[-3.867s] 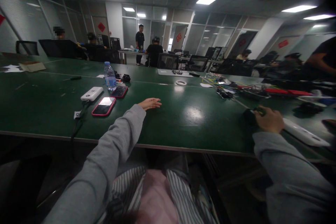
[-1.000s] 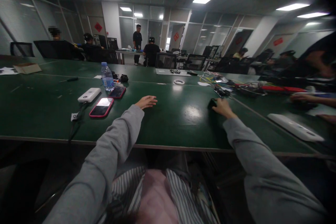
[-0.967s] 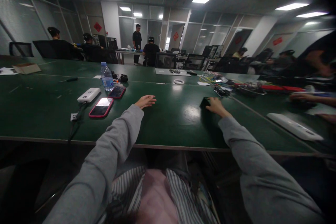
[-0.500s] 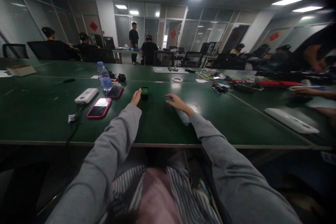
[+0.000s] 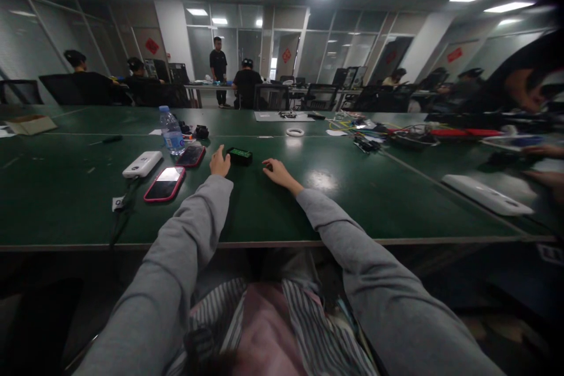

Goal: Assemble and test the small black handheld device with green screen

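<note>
Left hand point(image 5: 220, 163) and right hand point(image 5: 278, 173) sit on two sides of a small black box point(image 5: 240, 156) with green on it — both are open, with bent fingers, and neither grips it. The left one is just beside the box; I can't tell if it touches. The right one is a bit apart. The box lies on the green surface point(image 5: 264, 217), well back from the near edge. To handle it well, I'd use soft, even pushes at both ends, so it won't tip.
</note>
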{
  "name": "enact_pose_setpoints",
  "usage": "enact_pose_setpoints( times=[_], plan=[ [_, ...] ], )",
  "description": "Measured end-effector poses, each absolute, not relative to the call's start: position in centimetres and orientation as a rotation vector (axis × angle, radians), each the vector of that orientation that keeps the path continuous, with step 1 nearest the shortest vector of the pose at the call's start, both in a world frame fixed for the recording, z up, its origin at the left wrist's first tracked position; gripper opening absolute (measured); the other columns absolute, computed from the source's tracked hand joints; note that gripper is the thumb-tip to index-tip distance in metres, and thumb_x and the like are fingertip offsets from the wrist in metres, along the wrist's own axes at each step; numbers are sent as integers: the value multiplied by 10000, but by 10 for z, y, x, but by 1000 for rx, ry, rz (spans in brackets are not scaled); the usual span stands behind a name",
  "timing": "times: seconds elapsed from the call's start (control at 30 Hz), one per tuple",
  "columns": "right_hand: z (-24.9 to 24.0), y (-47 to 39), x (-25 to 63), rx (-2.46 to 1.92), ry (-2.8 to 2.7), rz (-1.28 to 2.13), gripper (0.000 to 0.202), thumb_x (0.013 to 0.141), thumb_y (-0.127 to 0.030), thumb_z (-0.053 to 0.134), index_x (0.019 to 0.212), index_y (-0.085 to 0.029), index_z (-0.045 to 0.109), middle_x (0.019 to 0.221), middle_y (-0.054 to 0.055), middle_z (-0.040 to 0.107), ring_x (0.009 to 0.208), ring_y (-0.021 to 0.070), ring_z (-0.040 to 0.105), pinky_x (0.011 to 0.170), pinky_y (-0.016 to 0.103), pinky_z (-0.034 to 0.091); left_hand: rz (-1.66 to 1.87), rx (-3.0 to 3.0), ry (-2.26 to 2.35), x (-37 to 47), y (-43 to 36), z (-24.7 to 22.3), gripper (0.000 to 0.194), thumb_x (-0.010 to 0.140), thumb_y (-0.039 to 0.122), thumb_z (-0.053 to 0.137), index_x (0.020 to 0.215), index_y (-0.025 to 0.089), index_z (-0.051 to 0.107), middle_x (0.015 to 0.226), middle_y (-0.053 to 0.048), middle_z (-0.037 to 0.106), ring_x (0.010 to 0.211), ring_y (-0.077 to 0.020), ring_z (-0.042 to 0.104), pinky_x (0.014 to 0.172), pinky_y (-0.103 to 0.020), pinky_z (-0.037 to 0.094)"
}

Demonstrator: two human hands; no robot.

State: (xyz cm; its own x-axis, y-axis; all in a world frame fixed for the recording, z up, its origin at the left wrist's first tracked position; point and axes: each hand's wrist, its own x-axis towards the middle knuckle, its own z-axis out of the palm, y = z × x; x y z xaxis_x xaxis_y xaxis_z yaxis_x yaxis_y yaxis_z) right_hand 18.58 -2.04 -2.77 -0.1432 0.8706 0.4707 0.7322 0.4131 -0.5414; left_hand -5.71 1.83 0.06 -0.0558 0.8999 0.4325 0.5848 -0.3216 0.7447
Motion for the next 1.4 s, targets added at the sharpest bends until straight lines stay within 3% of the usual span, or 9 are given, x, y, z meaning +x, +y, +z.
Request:
enact_pose_setpoints(
  times=[0.23,0.33,0.47,0.6,0.7,0.87,1.03,1.17,1.4],
  plan=[
    [-28,-18,189,-1387,-1806,227,280,781,-215,557,1056,-186,597,940,70,595,888,188,552,899,397,423,1258,2196,1541,-47,4,8,278,875,263,421,1054,230,631,1096,-99,640,1138,-263,498,1023,-409,280],
    [-28,-18,192,-1402,-1748,229,282,780,-191,530,1056,-193,590,933,64,589,884,182,549,890,386,431,1309,2225,1538,-46,0,12,336,859,385,492,1133,222,595,1163,-114,609,1181,-281,461,1023,-408,274],
    [-29,-21,192,-1393,-1719,265,277,765,-185,532,1036,-191,593,917,56,595,856,173,553,870,370,441,1074,2213,1505,-50,2,11,649,648,531,717,1208,243,560,1224,-127,579,1198,-337,456,1029,-439,273],
    [-27,-24,185,-1364,-1706,313,281,766,-199,528,1041,-190,588,934,54,604,844,164,562,844,349,454,992,2077,1347,-50,6,8,669,492,493,829,1093,265,644,1170,-107,616,1185,-361,480,1032,-445,301],
    [-25,-25,177,-1342,-1661,370,287,774,-217,518,1054,-196,579,939,45,611,841,157,572,842,335,459,1159,1653,1130,-38,4,14,620,574,555,764,1086,229,642,1126,-99,638,1162,-314,517,975,-408,402],
    [-24,-26,158,-1290,-1415,669,252,773,-252,542,1020,-213,573,902,13,623,843,147,579,845,337,468,1077,1024,632,-19,-8,29,620,836,666,376,1071,152,631,1076,-123,659,1015,-216,611,832,-333,525],
    [-20,-30,132,-1220,-1309,857,351,878,-504,401,996,-210,552,863,31,636,767,147,604,722,319,504,947,933,570,-13,-19,20,599,877,614,332,1059,133,640,1115,-135,657,1043,-228,605,861,-351,527],
    [-15,-39,114,-1068,-1103,1098,588,812,-743,298,963,-224,531,838,35,628,756,159,603,697,313,504,940,970,648,-9,-21,12,600,875,612,326,1126,155,622,1142,-126,651,1082,-235,597,881,-354,514],
    [-12,-50,104,-977,-1134,1181,562,750,-690,516,1071,-232,473,1019,36,596,948,171,592,870,343,499,972,954,440,-10,-23,11,622,891,572,305,1277,141,534,1114,-124,669,1073,-261,601,915,-418,473]
  ],
)
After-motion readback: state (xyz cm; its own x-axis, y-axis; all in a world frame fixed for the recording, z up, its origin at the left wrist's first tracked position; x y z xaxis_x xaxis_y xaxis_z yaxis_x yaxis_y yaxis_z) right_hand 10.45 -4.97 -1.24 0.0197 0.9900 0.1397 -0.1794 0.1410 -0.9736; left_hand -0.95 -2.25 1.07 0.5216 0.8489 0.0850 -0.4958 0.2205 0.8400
